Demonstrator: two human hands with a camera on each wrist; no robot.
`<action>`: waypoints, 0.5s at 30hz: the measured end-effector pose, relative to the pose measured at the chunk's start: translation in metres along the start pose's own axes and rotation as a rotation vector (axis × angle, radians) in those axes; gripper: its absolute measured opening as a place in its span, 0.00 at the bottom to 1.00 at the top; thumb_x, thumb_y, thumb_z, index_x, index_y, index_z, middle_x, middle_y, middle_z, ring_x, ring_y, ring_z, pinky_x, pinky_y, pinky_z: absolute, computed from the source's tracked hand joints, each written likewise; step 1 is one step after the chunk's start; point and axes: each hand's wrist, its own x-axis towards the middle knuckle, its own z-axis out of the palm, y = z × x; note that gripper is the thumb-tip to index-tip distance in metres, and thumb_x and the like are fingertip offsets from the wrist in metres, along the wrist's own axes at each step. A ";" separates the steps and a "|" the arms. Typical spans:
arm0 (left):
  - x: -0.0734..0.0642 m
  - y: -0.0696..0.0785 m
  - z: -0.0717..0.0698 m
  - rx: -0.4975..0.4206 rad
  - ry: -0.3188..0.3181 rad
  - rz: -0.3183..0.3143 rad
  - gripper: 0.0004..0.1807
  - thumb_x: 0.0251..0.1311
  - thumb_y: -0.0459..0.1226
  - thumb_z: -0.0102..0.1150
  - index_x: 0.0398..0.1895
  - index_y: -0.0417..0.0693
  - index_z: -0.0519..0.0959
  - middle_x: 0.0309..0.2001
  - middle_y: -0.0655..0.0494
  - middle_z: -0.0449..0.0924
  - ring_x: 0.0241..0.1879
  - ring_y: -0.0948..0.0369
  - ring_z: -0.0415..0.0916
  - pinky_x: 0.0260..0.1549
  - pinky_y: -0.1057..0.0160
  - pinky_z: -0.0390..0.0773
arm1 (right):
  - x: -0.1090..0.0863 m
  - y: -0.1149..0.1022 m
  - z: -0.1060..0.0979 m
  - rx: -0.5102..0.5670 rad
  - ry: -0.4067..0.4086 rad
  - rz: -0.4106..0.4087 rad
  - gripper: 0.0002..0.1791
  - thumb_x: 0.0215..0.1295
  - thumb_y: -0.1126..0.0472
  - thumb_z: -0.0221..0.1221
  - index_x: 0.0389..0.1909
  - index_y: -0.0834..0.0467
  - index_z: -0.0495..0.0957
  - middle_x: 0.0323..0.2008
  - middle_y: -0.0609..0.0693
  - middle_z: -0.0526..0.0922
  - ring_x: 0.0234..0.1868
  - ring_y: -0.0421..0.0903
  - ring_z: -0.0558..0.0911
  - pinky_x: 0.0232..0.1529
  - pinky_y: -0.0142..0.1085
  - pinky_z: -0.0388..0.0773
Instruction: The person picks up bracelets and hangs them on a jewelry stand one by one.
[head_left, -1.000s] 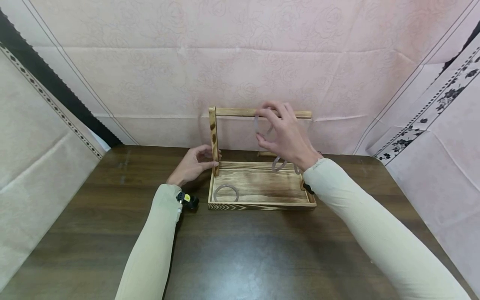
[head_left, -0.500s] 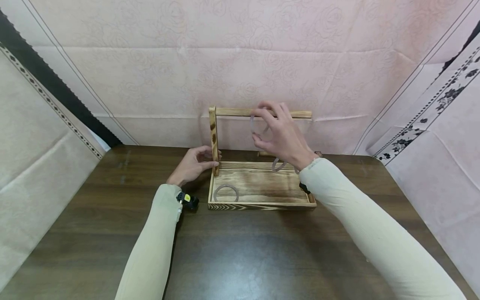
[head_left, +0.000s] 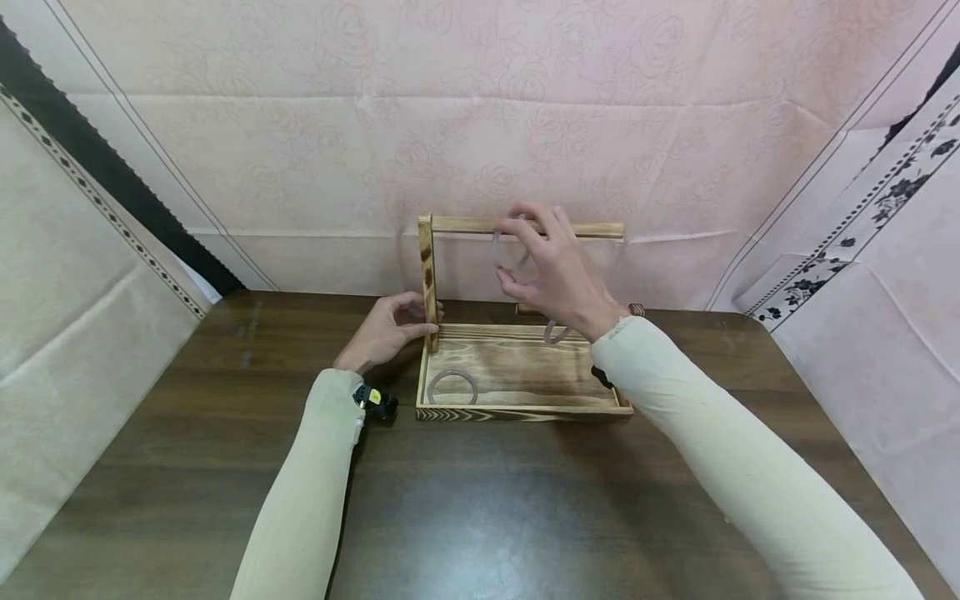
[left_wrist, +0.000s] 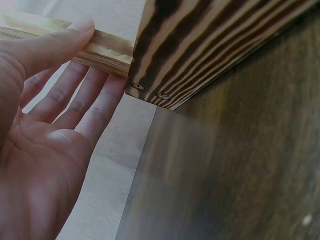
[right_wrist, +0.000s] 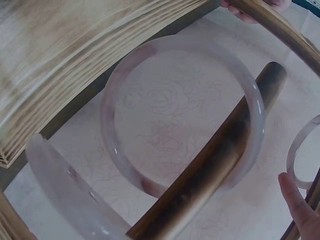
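Observation:
A wooden display rack has a shallow tray [head_left: 517,413], a left post [head_left: 427,271] and a top bar [head_left: 461,224]. My left hand [head_left: 382,329] grips the post, thumb on one side and fingers behind, as the left wrist view shows. My right hand [head_left: 555,271] holds a pale translucent bangle [right_wrist: 289,160] around the top bar. Two more bangles, one upright [right_wrist: 108,112] and one slanted [right_wrist: 70,185], hang on a lower rod [right_wrist: 200,175] in the right wrist view. Another bangle [head_left: 471,383] lies in the tray's left part.
The rack stands on a dark brown wooden table [head_left: 465,500], near its back edge. Pale patterned cloth [head_left: 375,150] hangs behind the table. Similar cloths hang at the left and right sides. Small screws [left_wrist: 137,87] show on the rack's striped outer face.
My right hand has slid leftward along the top bar with the bangle, nearer to the left post. My left hand and the rack have stayed in place.

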 end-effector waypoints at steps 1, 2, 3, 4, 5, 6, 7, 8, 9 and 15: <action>0.000 0.000 0.000 0.001 0.000 -0.002 0.18 0.64 0.36 0.69 0.56 0.47 0.81 0.53 0.49 0.85 0.56 0.51 0.80 0.59 0.50 0.76 | 0.000 0.000 0.001 0.000 -0.001 0.000 0.28 0.57 0.61 0.71 0.59 0.55 0.77 0.60 0.58 0.75 0.54 0.56 0.72 0.50 0.47 0.75; 0.000 -0.001 0.000 0.000 0.000 -0.003 0.18 0.64 0.36 0.69 0.56 0.47 0.81 0.53 0.49 0.85 0.56 0.50 0.80 0.60 0.50 0.76 | 0.000 0.000 0.001 0.000 -0.001 -0.002 0.28 0.57 0.61 0.71 0.59 0.55 0.77 0.60 0.58 0.75 0.54 0.56 0.72 0.51 0.47 0.75; 0.001 -0.001 0.000 -0.003 0.000 -0.004 0.18 0.64 0.36 0.69 0.56 0.47 0.81 0.53 0.48 0.85 0.56 0.50 0.80 0.60 0.49 0.76 | 0.001 0.000 0.002 0.002 -0.001 -0.004 0.28 0.56 0.61 0.71 0.60 0.55 0.77 0.60 0.58 0.75 0.54 0.56 0.72 0.51 0.47 0.75; 0.001 -0.001 0.000 -0.004 -0.001 -0.004 0.18 0.64 0.36 0.69 0.56 0.46 0.81 0.53 0.48 0.85 0.56 0.50 0.80 0.60 0.49 0.76 | 0.001 0.000 0.002 0.004 0.000 -0.005 0.28 0.56 0.61 0.71 0.60 0.55 0.77 0.60 0.58 0.75 0.54 0.56 0.72 0.51 0.47 0.75; 0.001 -0.002 0.000 -0.003 -0.001 -0.004 0.18 0.64 0.37 0.69 0.57 0.46 0.81 0.53 0.48 0.85 0.56 0.50 0.80 0.60 0.49 0.76 | 0.001 -0.001 0.002 0.007 0.001 -0.008 0.28 0.56 0.61 0.71 0.60 0.55 0.77 0.60 0.58 0.75 0.55 0.56 0.72 0.51 0.46 0.75; 0.001 -0.002 0.000 -0.003 -0.001 -0.004 0.18 0.64 0.37 0.69 0.57 0.46 0.81 0.53 0.49 0.85 0.56 0.50 0.80 0.60 0.50 0.76 | 0.001 -0.001 0.003 0.008 0.001 -0.010 0.28 0.56 0.61 0.71 0.60 0.55 0.77 0.60 0.57 0.75 0.55 0.56 0.71 0.51 0.46 0.75; 0.001 -0.002 0.000 -0.001 -0.002 -0.004 0.18 0.64 0.37 0.69 0.57 0.47 0.81 0.53 0.49 0.85 0.56 0.50 0.80 0.59 0.50 0.77 | 0.002 -0.002 0.003 0.011 0.002 -0.011 0.28 0.57 0.61 0.71 0.60 0.55 0.77 0.60 0.57 0.74 0.55 0.56 0.71 0.51 0.46 0.74; 0.001 -0.002 -0.001 0.000 -0.002 -0.003 0.18 0.64 0.37 0.69 0.57 0.47 0.81 0.53 0.50 0.85 0.56 0.50 0.80 0.59 0.50 0.77 | 0.002 -0.002 0.003 0.015 0.003 -0.013 0.28 0.57 0.61 0.71 0.59 0.55 0.77 0.60 0.57 0.74 0.55 0.55 0.71 0.52 0.46 0.74; 0.001 -0.002 -0.001 0.002 -0.002 -0.002 0.18 0.64 0.37 0.69 0.56 0.47 0.81 0.53 0.50 0.85 0.55 0.50 0.80 0.59 0.50 0.77 | 0.003 -0.002 0.004 0.017 0.004 -0.013 0.27 0.57 0.61 0.71 0.59 0.55 0.77 0.60 0.56 0.75 0.54 0.55 0.71 0.51 0.45 0.74; 0.001 -0.002 0.000 0.011 0.002 0.009 0.18 0.64 0.37 0.69 0.56 0.48 0.81 0.53 0.51 0.85 0.54 0.52 0.81 0.58 0.51 0.78 | 0.005 -0.004 0.006 0.016 0.002 -0.020 0.27 0.57 0.61 0.70 0.59 0.54 0.77 0.59 0.57 0.74 0.54 0.56 0.71 0.51 0.46 0.74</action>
